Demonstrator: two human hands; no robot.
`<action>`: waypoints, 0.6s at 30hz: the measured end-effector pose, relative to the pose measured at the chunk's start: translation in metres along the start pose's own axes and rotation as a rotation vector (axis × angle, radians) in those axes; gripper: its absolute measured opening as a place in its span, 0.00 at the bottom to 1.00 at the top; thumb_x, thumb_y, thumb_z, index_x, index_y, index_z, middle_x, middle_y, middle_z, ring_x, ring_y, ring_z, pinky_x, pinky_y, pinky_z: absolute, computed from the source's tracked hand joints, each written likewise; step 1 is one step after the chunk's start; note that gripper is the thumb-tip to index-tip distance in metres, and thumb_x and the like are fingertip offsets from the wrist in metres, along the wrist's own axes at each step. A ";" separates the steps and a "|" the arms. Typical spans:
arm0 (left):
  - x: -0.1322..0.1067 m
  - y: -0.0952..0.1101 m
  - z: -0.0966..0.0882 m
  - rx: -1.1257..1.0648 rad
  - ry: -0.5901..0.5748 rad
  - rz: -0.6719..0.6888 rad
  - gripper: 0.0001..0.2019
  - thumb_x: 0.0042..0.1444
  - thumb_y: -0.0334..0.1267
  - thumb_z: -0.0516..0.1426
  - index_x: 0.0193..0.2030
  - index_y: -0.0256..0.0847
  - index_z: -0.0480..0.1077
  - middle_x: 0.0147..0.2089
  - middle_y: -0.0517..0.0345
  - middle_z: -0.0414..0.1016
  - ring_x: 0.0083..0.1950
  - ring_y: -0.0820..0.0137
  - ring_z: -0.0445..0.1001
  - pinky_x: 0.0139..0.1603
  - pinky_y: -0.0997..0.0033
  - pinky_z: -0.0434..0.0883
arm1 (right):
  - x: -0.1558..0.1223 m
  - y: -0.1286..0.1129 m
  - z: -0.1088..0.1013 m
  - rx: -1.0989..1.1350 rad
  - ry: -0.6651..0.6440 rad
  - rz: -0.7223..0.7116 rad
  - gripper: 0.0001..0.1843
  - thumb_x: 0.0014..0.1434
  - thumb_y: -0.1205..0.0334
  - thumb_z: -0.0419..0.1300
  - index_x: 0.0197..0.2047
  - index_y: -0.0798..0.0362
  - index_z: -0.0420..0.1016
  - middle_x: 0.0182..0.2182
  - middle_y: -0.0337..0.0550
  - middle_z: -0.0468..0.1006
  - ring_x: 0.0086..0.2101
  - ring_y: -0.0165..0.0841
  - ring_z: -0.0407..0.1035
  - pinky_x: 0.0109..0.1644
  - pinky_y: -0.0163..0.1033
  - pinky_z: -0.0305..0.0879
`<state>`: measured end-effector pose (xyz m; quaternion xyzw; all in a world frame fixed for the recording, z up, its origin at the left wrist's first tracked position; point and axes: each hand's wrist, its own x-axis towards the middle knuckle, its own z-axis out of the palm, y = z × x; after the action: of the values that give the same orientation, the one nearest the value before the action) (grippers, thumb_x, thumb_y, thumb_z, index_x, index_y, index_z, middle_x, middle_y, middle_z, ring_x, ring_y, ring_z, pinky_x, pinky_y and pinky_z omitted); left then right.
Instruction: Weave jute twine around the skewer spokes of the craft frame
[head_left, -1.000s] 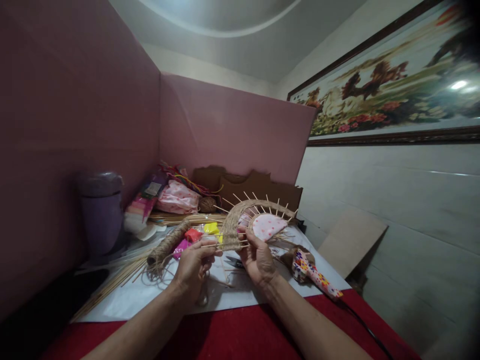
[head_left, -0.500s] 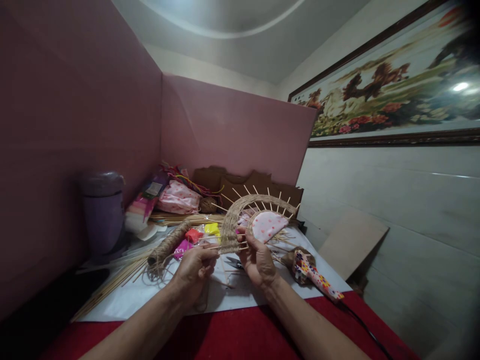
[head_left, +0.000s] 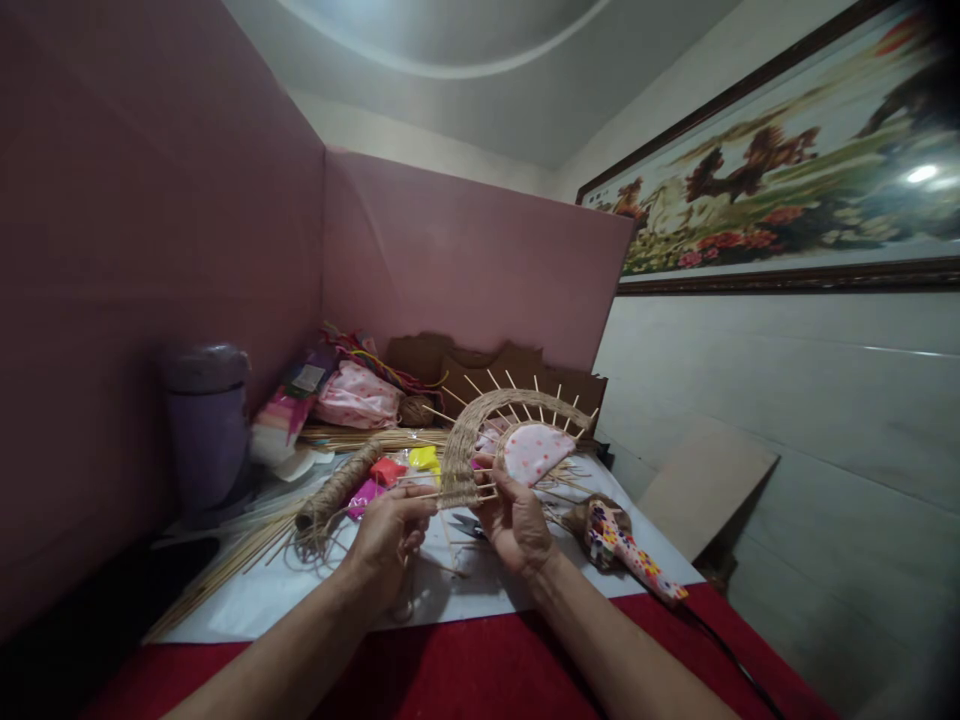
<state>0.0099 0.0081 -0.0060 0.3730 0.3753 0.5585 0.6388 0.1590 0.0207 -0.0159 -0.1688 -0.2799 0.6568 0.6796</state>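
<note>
Held up above the table is a fan-shaped piece of twine weaving [head_left: 466, 438], with thin wooden sticks fanning outward through its curved band. A half-round of white cloth with pink dots [head_left: 538, 452] forms its centre. My left hand [head_left: 386, 540] pinches the lower left end of the weaving, where a stick pokes out. My right hand [head_left: 516, 520] grips the inner lower edge, thumb and fingers closed near the stick ends. Dark scissors [head_left: 469, 526] lie on the white sheet behind, partly hidden by my right hand. A roll of twine [head_left: 339, 486] lies to the left.
Loose sticks [head_left: 225, 575] lie at the left. Red, yellow and magenta packets [head_left: 388, 470] sit behind my left hand. A flower-patterned glue gun [head_left: 634, 550] with a cord rests at right. A purple bin [head_left: 206, 430] stands far left; cardboard [head_left: 487, 370] leans at the back.
Almost nothing differs. My left hand has shifted very slightly at the lower end of the weaving, while my right hand keeps its hold.
</note>
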 end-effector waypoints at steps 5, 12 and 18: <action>-0.001 0.001 0.000 0.019 0.001 0.020 0.11 0.32 0.28 0.60 0.28 0.32 0.72 0.22 0.59 0.69 0.20 0.79 0.62 0.18 0.80 0.52 | -0.001 0.002 0.001 -0.076 -0.011 -0.027 0.10 0.48 0.62 0.65 0.35 0.54 0.76 0.27 0.37 0.77 0.26 0.25 0.68 0.27 0.28 0.64; -0.005 0.006 0.003 0.010 0.053 0.017 0.10 0.30 0.26 0.61 0.26 0.32 0.72 0.23 0.59 0.70 0.20 0.80 0.59 0.17 0.80 0.51 | -0.003 0.003 0.003 -0.165 -0.005 -0.053 0.11 0.50 0.57 0.63 0.36 0.53 0.75 0.28 0.38 0.78 0.26 0.26 0.69 0.27 0.29 0.65; -0.003 0.004 0.001 -0.030 0.012 0.025 0.09 0.30 0.25 0.61 0.24 0.33 0.72 0.21 0.61 0.68 0.18 0.81 0.57 0.16 0.80 0.49 | -0.006 0.001 0.005 -0.151 -0.048 -0.025 0.12 0.52 0.59 0.62 0.40 0.53 0.73 0.29 0.40 0.79 0.25 0.28 0.71 0.27 0.33 0.69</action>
<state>0.0093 0.0054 -0.0019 0.3646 0.3661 0.5741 0.6352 0.1552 0.0147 -0.0136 -0.2005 -0.3470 0.6288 0.6663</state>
